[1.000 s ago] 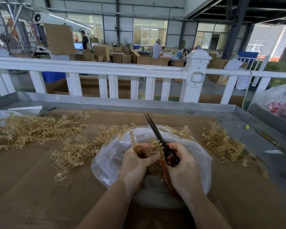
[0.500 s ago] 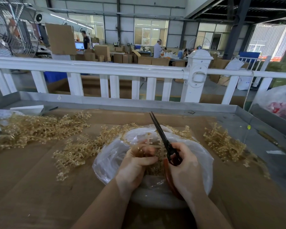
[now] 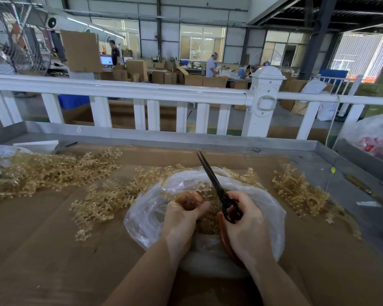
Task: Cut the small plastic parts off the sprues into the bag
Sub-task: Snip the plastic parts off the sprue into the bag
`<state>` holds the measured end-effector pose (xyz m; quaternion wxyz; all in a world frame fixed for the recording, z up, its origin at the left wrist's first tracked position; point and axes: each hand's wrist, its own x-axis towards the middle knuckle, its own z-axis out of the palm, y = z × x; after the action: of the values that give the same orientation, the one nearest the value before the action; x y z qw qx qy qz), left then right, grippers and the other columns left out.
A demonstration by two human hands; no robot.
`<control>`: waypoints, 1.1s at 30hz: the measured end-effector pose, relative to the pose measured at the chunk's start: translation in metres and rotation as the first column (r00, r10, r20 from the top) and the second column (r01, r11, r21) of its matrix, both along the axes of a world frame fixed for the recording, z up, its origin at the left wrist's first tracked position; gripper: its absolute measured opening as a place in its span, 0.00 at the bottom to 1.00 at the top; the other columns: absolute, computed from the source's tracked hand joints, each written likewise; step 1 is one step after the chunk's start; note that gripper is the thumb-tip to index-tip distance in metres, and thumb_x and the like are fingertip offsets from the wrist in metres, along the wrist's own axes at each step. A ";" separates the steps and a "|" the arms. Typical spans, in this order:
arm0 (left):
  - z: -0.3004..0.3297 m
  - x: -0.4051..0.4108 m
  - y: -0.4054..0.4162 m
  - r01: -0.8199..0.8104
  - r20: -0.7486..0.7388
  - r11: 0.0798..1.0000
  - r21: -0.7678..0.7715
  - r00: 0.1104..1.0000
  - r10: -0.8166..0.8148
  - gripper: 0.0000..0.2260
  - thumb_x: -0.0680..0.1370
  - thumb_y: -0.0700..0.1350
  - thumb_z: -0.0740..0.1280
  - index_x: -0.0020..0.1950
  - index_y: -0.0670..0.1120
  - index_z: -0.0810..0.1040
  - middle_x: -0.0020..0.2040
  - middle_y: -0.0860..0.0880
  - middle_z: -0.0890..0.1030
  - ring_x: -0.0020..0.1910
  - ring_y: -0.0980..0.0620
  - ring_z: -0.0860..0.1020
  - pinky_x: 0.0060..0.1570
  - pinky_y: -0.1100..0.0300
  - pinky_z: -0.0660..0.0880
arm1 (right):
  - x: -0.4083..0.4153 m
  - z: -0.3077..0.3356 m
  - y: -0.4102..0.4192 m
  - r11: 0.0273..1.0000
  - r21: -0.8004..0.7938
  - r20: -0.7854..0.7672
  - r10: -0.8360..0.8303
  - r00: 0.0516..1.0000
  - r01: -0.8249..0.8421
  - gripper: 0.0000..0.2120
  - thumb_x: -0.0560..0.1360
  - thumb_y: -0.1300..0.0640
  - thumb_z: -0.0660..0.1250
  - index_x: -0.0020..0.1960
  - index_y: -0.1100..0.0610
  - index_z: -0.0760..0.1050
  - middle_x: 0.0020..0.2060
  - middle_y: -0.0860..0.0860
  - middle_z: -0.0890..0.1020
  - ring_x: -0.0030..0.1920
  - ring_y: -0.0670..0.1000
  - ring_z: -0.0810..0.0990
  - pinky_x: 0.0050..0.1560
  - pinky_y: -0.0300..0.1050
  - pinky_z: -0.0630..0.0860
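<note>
Sprue heaps lie left and right of the bag, which apparently holds cut parts.

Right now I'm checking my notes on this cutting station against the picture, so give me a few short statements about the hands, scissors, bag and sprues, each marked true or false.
1. The right hand holds the scissors. True.
2. The scissors' blades point toward the person. False: they point away, toward the white railing.
3. The left hand grips a sprue over the open clear plastic bag. True.
4. The bag is empty. False: small amber parts lie in it.
5. Sprue piles lie only to the left of the bag. False: one pile lies to its right, others to its left.
</note>
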<state>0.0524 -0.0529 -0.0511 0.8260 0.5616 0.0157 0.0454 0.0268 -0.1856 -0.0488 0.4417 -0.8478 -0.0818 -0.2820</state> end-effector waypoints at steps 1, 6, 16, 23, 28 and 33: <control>0.000 0.001 0.001 0.009 -0.013 0.998 -0.056 1.000 -0.010 0.15 0.70 0.31 0.72 0.31 0.49 0.79 0.36 0.46 0.82 0.41 0.45 0.82 0.42 0.52 0.78 | 0.000 0.000 0.000 1.000 -0.007 0.005 -0.002 1.000 0.002 0.17 0.69 0.63 0.74 0.52 0.47 0.75 0.41 0.36 0.79 0.46 0.38 0.79 0.46 0.32 0.76; 0.001 0.003 0.006 0.054 -0.008 0.954 -0.296 0.998 -0.060 0.11 0.62 0.30 0.71 0.35 0.46 0.81 0.39 0.45 0.84 0.41 0.48 0.84 0.38 0.58 0.80 | 0.000 0.001 0.002 0.999 -0.052 -0.053 -0.003 0.999 0.000 0.17 0.68 0.56 0.76 0.54 0.47 0.74 0.41 0.35 0.78 0.46 0.38 0.78 0.47 0.30 0.72; 0.011 0.005 0.012 -0.134 -0.227 0.835 -0.533 0.974 0.011 0.15 0.73 0.26 0.64 0.59 0.35 0.74 0.45 0.40 0.80 0.38 0.49 0.82 0.33 0.63 0.80 | -0.005 0.001 0.005 0.958 -0.286 -0.123 -0.058 0.991 0.021 0.18 0.70 0.44 0.71 0.57 0.46 0.71 0.45 0.43 0.78 0.49 0.45 0.74 0.49 0.39 0.71; 0.010 0.005 0.012 -0.209 -0.289 0.826 -0.524 0.956 0.059 0.08 0.71 0.29 0.68 0.49 0.36 0.78 0.39 0.43 0.84 0.36 0.51 0.84 0.32 0.63 0.79 | -0.009 0.002 0.005 0.940 -0.341 -0.126 -0.035 0.991 -0.010 0.18 0.71 0.42 0.69 0.58 0.44 0.70 0.45 0.42 0.77 0.50 0.44 0.73 0.50 0.40 0.72; 0.010 0.008 0.013 -0.233 -0.299 0.810 -0.538 0.951 0.075 0.09 0.73 0.32 0.68 0.53 0.35 0.78 0.45 0.43 0.83 0.42 0.51 0.83 0.37 0.61 0.81 | -0.011 0.002 0.005 0.932 -0.359 -0.135 -0.003 0.991 -0.046 0.18 0.70 0.42 0.69 0.57 0.43 0.70 0.46 0.41 0.76 0.51 0.44 0.72 0.51 0.40 0.71; 0.011 0.011 0.018 -0.251 -0.307 0.766 -0.591 0.949 0.074 0.04 0.77 0.31 0.64 0.47 0.35 0.78 0.46 0.40 0.82 0.40 0.49 0.83 0.41 0.57 0.80 | -0.012 0.002 0.004 0.913 -0.402 -0.131 0.017 0.991 -0.069 0.19 0.70 0.41 0.68 0.58 0.45 0.70 0.47 0.42 0.76 0.50 0.46 0.72 0.52 0.39 0.69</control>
<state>0.0636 -0.0352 -0.0405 0.9479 0.2541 0.1894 0.0341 0.0150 -0.1816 -0.0472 0.2666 -0.9348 -0.1293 -0.1958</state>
